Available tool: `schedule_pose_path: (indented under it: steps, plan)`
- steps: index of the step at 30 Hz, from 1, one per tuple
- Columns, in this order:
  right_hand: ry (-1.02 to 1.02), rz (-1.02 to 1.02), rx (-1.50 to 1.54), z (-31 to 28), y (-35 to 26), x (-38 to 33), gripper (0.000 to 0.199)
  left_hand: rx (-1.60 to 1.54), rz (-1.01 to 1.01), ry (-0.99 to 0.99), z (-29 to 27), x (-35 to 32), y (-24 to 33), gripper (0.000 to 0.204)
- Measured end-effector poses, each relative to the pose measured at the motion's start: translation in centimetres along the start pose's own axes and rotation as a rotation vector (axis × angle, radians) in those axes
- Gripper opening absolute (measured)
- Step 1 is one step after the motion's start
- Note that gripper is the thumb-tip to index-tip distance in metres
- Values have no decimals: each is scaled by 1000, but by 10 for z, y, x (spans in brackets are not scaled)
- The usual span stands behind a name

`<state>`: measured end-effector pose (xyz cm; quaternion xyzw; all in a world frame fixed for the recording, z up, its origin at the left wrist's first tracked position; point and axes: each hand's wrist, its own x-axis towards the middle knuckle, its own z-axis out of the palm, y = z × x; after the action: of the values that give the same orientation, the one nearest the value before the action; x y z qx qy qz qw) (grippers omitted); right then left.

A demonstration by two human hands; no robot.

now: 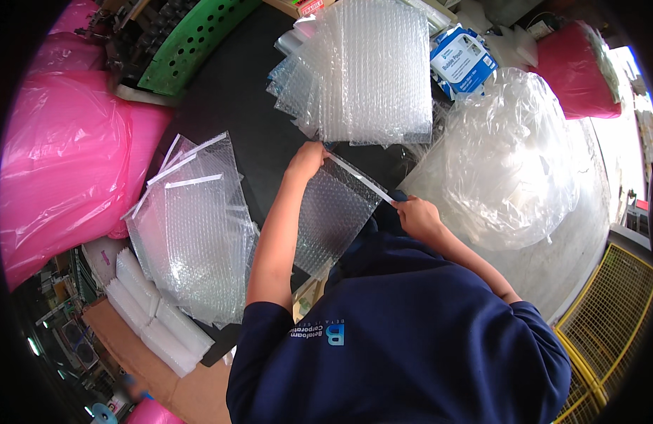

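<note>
A clear bubble bag [333,219] is held just in front of the body, slanted between the two forearms. Along its far edge a white strip [360,177] is carried, and the bag is gripped at both ends of this edge: one corner is pinched by the left hand [308,161], the other by the right hand [418,215]. Whether the lower part of the bag is supported from beneath cannot be told.

The bag is judged to be very light and limp, with smooth, slightly slippery film. Little force is needed; the bubbles may be burst or the film creased by hard squeezing. The corners beside the strip are best taken, since the edge is kept straight by a light pull there. A sagging edge is to be expected if only one corner is held.

To the left, a loose pile of similar bags [192,244] is spread on the dark table [231,92], with white strips showing at several angles. Beyond the hands, a taller stack of bubble bags [386,71] is fanned out; single sheets are likely to cling or slide there.
</note>
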<state>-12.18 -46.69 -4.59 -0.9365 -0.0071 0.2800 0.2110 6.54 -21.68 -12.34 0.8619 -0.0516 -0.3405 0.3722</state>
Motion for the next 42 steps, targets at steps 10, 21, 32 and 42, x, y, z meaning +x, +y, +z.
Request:
schedule_pose_path:
  steps: [10, 21, 32, 42]
  plan:
    - [-18, 17, -2, 6, 5, 6, 32, 189, 144, 18, 2, 4, -6, 29]
    - [10, 43, -12, 17, 9, 15, 32, 365, -112, 547, 23, -11, 30, 22]
    - [117, -131, 133, -6, -8, 12, 28, 354, 159, 893, 98, -72, 23, 57]
    - [608, -465, -471, -2, -18, 105, 21, 23, 341, 730, 97, -66, -7, 36]
